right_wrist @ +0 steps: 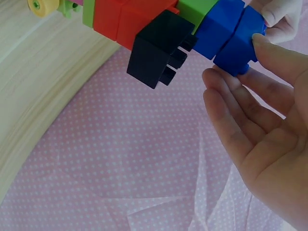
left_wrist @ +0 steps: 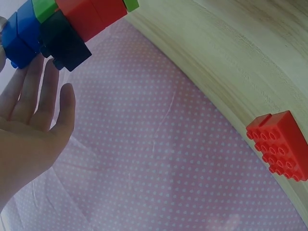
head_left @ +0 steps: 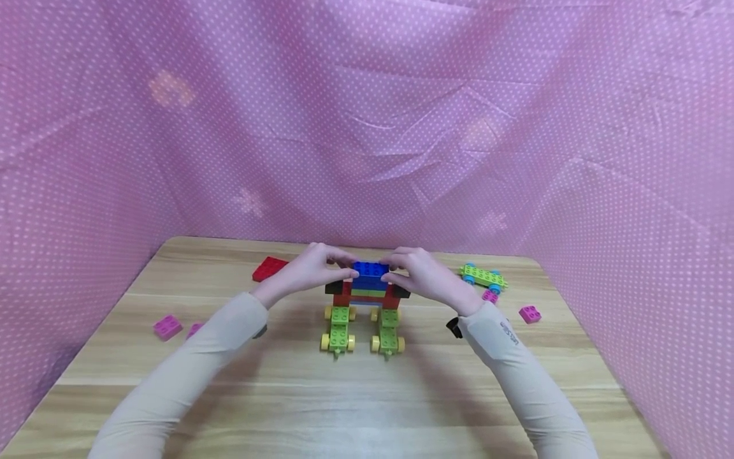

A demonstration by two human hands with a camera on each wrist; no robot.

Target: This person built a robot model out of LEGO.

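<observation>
Both hands pinch blue brick [head_left: 369, 269] atop block build [head_left: 367, 299]: left hand [head_left: 312, 271], right hand [head_left: 421, 274], thumbs and forefingers on it, other fingers loosely extended.

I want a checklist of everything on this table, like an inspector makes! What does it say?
Surface: wooden table, pale grain.
Job's things: brick model with a blue brick on top, then green, red and black bricks, standing on two green wheeled bases.
Clutter: red brick at back left; pink bricks at left and right; a spare green wheeled base at back right.
Grippers: left hand and right hand pinch the blue brick from either side.
Cables: nothing seen.
Surroundings: pink dotted cloth hung round three sides.
</observation>
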